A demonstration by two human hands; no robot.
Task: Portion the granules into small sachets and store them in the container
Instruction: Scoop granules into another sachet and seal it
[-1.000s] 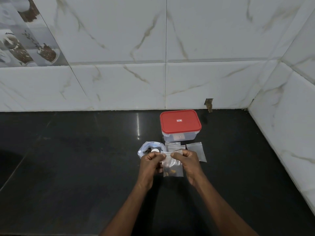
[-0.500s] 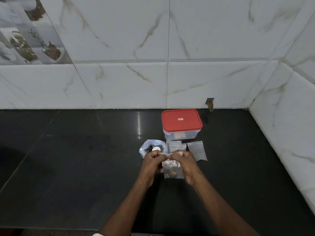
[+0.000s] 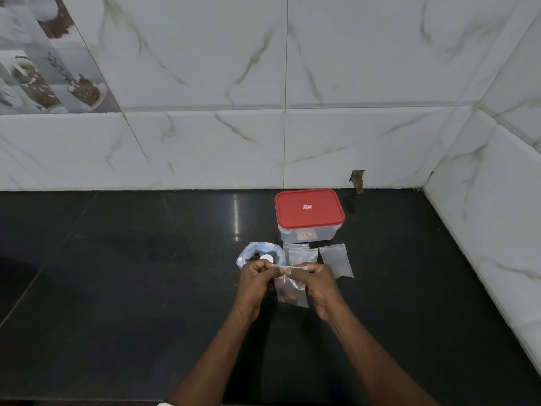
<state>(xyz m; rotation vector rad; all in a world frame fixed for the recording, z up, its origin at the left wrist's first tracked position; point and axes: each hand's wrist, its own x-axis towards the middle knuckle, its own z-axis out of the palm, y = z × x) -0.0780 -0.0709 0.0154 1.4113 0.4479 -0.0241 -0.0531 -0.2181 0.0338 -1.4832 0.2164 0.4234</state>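
Observation:
A small clear sachet with brown granules at its bottom hangs between my hands above the black counter. My left hand and my right hand both pinch its top edge, fingers closed on the strip. Just behind my left hand stands an open clear bag of dark granules with a small white scoop inside. Empty sachets lie flat behind my hands: a small stack and a single one further right. The clear container with its red lid on stands closed behind them.
The black counter runs left to a darker sunken area. White marble-look wall tiles close it at the back, and a tiled side wall closes it at the right. A small hole shows in the back tile.
My hands have stayed on the sachet's top edge, with the fingers working along it. The camera has tilted slightly. Nothing else on the counter moved.

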